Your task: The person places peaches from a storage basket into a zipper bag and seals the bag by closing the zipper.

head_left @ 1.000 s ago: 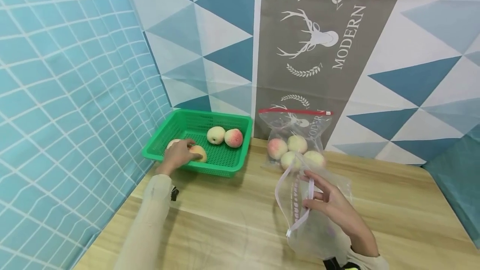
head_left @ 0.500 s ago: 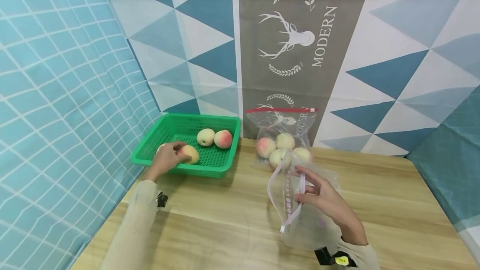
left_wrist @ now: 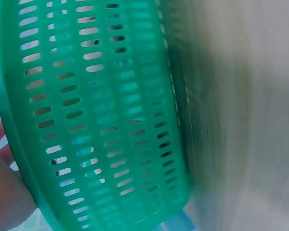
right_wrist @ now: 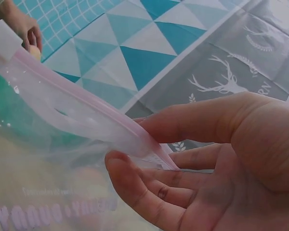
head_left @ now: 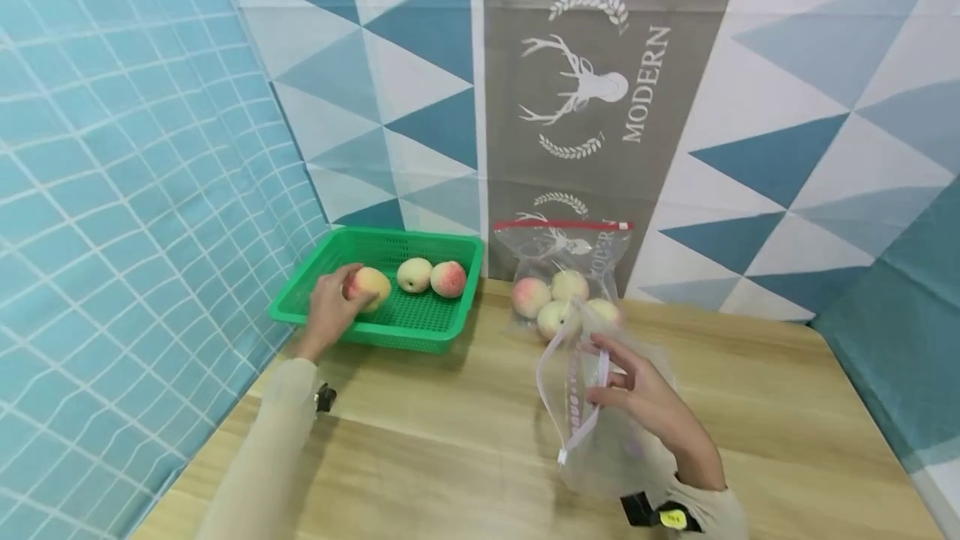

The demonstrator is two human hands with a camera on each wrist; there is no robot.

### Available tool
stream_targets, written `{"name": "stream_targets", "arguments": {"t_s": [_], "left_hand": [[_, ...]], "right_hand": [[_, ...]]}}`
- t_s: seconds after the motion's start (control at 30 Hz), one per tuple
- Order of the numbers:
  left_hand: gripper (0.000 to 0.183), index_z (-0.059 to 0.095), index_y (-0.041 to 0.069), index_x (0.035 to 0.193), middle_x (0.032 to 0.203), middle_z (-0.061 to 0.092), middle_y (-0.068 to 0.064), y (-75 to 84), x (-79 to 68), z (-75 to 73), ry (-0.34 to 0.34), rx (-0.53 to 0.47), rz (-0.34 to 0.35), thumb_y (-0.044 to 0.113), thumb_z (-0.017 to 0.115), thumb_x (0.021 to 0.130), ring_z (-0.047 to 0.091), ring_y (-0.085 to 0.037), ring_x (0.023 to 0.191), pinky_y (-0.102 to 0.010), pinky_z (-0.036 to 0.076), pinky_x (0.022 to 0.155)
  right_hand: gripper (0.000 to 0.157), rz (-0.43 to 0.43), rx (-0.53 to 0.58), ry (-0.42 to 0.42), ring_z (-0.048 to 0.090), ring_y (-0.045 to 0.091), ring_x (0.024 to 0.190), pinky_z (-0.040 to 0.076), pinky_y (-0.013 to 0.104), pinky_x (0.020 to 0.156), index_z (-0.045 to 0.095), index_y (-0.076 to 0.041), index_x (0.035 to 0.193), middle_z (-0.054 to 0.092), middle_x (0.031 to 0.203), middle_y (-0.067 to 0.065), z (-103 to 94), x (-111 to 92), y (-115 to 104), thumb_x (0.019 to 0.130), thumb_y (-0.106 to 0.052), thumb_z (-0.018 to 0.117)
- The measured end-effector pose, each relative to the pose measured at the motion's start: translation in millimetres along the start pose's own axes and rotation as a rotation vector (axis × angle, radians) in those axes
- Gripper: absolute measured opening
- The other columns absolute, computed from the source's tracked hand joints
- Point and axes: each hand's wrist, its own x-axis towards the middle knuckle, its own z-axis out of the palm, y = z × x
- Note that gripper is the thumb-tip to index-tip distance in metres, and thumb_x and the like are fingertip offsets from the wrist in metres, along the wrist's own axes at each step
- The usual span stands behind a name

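My left hand (head_left: 328,309) grips a yellow-and-pink peach (head_left: 372,288), raised over the left part of a green plastic basket (head_left: 420,340). Two more peaches, one pale (head_left: 414,275) and one redder (head_left: 448,279), lie side by side in the basket. In the left wrist view the slotted basket wall (left_wrist: 101,120) hides most of this hand. The rim of a translucent zip bag (head_left: 577,407) with pink lettering is pinched by my right hand (head_left: 652,407), and its mouth gapes toward the left. The right wrist view shows thumb and fingers on the bag's pink zip strip (right_wrist: 86,96).
Behind the zip bag stands a clear bag with a red zip (head_left: 562,226), holding several peaches (head_left: 531,297). All this is on a wooden table (head_left: 450,440). A blue tiled-pattern sheet (head_left: 135,190) borders the left side, and a patterned cloth (head_left: 420,90) closes off the back.
The left hand has lifted its peach up from the basket floor. My right hand keeps its hold on the bag with little movement. The head view has shifted somewhat.
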Motion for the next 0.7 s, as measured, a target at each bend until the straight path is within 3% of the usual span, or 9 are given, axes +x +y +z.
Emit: {"name": "stream_targets", "arguments": {"t_s": [0.13, 0.4, 0.7], "left_hand": [[0.058, 0.061, -0.002, 0.130, 0.125, 0.063, -0.023, 10.4, -1.4, 8.4, 0.038, -0.077, 0.054, 0.016, 0.085, 0.080, 0.047, -0.044, 0.118, -0.064, 0.033, 0.094], [0.059, 0.059, 0.001, 0.133, 0.116, 0.063, -0.017, 30.8, 4.9, 13.9, 0.069, -0.172, 0.118, 0.010, 0.084, 0.080, 0.045, -0.037, 0.120, -0.054, 0.034, 0.095], [0.064, 0.056, 0.008, 0.139, 0.125, 0.061, -0.015, 70.5, -3.3, 19.9, 0.122, -0.250, 0.145, 0.011, 0.082, 0.082, 0.054, -0.028, 0.101, -0.046, 0.043, 0.084]], "right_hand": [[0.082, 0.032, -0.004, 0.013, 0.061, 0.039, 0.116, 0.058, 0.032, 0.078, 0.020, 0.006, 0.154, 0.028, 0.155, 0.030, -1.3, -4.3, 3.7, 0.089, -0.001, 0.070], [0.083, 0.010, 0.015, -0.003, 0.067, 0.030, 0.105, 0.058, 0.032, 0.076, 0.019, 0.007, 0.154, 0.025, 0.156, 0.030, 0.2, 1.7, 3.3, 0.089, -0.002, 0.070], [0.081, -0.013, 0.028, -0.020, 0.068, 0.022, 0.096, 0.058, 0.032, 0.073, 0.021, 0.008, 0.153, 0.025, 0.154, 0.033, 0.4, 7.7, 7.1, 0.089, 0.002, 0.069]]}}
